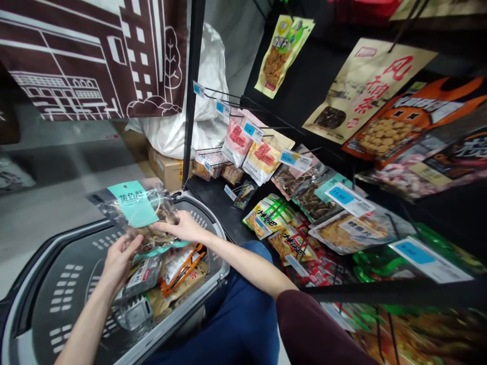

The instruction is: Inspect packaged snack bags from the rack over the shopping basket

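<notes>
Crinkly, glossy plastic here: a see-through pouch (167,205), with a flat turquoise label across its front and brown, stick-like pieces bunched inside, catching the light along its creases. It's above the basket (66,289), over the far part of it, covering a stretch of the far rim. That basket is smooth grey plastic, rounded at the corners, its walls punched with rows of small rectangular slots.

Inside, towards the right edge, an orange-and-black packet (180,274) leans by a silvery grey packet (142,276), and a ribbed clear plastic container (133,310) sits nearer the front edge. Past the basket's right edge comes a knee in blue trousers (243,304), right between the basket and the black shelf rack (213,197), where shiny packets crowd under blue-and-white price tags (352,199). Beyond the far rim, a cardboard box (163,167) stands below rumpled white sheeting (207,76).

And the hands! The left hand (122,261) pinches the pouch's near edge, thumb on top, fingers curled; the right hand (186,226) is half open, gripping the right side with fingers stretched over the front.
</notes>
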The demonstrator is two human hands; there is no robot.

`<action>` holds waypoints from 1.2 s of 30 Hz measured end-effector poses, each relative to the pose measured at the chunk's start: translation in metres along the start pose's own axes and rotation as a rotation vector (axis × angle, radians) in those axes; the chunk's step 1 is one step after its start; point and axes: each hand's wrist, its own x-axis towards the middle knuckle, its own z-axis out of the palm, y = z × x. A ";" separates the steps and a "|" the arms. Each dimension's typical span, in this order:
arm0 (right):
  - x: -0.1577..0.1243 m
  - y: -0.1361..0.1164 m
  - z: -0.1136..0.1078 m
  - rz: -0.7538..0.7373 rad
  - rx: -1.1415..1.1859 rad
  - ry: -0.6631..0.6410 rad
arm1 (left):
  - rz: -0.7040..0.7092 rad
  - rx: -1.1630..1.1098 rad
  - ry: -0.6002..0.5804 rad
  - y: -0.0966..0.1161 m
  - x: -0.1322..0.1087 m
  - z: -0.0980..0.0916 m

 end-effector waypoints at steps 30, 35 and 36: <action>-0.220 0.060 -0.199 0.075 0.288 1.393 | -0.093 0.055 -0.256 -0.002 0.002 0.003; -0.221 0.046 -0.210 0.011 0.513 1.457 | -0.100 0.054 -0.236 -0.001 0.002 0.003; -0.222 0.042 -0.214 0.020 0.521 1.458 | -0.100 0.054 -0.234 -0.001 0.002 0.003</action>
